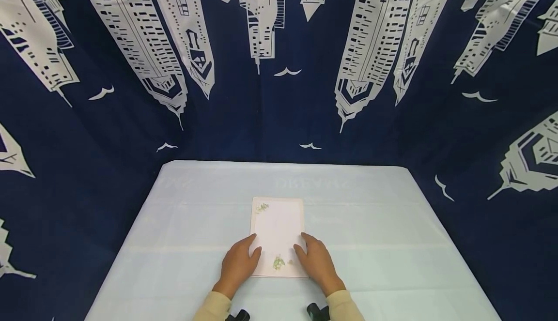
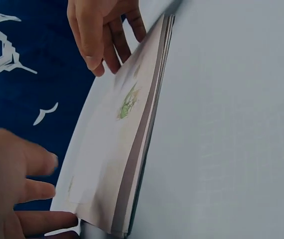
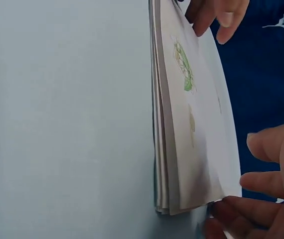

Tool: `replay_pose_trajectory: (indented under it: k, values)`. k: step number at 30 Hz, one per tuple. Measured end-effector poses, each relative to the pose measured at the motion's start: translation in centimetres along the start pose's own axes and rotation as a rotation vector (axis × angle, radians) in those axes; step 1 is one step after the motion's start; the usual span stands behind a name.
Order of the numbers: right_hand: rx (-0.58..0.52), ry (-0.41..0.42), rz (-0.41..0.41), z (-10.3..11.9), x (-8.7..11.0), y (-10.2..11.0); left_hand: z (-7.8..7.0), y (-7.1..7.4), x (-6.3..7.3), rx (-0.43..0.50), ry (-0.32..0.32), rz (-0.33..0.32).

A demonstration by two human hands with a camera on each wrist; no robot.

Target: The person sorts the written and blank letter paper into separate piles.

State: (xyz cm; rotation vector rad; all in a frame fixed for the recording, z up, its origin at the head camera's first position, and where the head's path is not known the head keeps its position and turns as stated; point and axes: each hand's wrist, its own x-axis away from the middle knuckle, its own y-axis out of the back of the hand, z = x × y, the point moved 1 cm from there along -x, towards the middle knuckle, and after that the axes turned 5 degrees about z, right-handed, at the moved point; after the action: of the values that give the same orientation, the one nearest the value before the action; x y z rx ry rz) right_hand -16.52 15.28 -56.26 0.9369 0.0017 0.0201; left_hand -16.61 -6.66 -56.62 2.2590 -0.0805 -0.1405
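Observation:
A stack of pale pink sheets [image 1: 277, 234] lies upright-format on the white table, with a small green plant print near its bottom edge and another at its top left. Both wrist views show the layered edges of the stack [image 2: 144, 124], over a darker bottom layer. My left hand [image 1: 239, 264] is at its left edge, fingers loosely extended and the thumb over the margin. At the right edge, my right hand [image 1: 320, 265] mirrors this, its fingertips [image 3: 231, 204] beside the corner of the sheets. Whether the fingers reach underneath is partly hidden.
The white cloth-covered table [image 1: 370, 224] has rounded far corners. Beyond it hangs a dark blue curtain [image 1: 261, 117] printed with white buildings and birds. Dark devices [image 1: 318, 311] are at both wrists, below beige sleeves [image 1: 344, 306].

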Motion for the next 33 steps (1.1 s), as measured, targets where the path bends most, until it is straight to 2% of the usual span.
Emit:
replay_pose_trajectory:
  k: [5,10,15,19,21,25,33]
  values:
    - [-0.037,0.064,-0.134,0.0,-0.2,-0.2,0.3,0.0,0.1,0.023,-0.062,-0.091]
    - [-0.155,0.045,-0.203,-0.2,-0.3,-0.6,1.0,0.0,-0.1,0.113,-0.076,-0.166]
    - [-0.299,-0.003,-0.200,-0.1,-0.6,-1.0,1.6,0.6,-0.2,0.182,-0.059,-0.207]
    - [-0.395,-0.012,-0.197,0.3,-0.9,-1.3,2.1,1.4,-0.3,0.233,0.018,-0.192]
    - [-0.420,-0.005,-0.187,0.7,-1.2,-1.4,2.4,1.9,-0.4,0.264,0.066,-0.174]
    - [-0.456,-0.007,-0.150,1.8,-1.8,-1.8,3.3,3.1,-0.6,0.296,0.108,-0.171]
    - [-0.514,-0.007,-0.059,4.7,-3.5,-4.0,6.0,6.3,-0.4,0.282,0.153,-0.226]
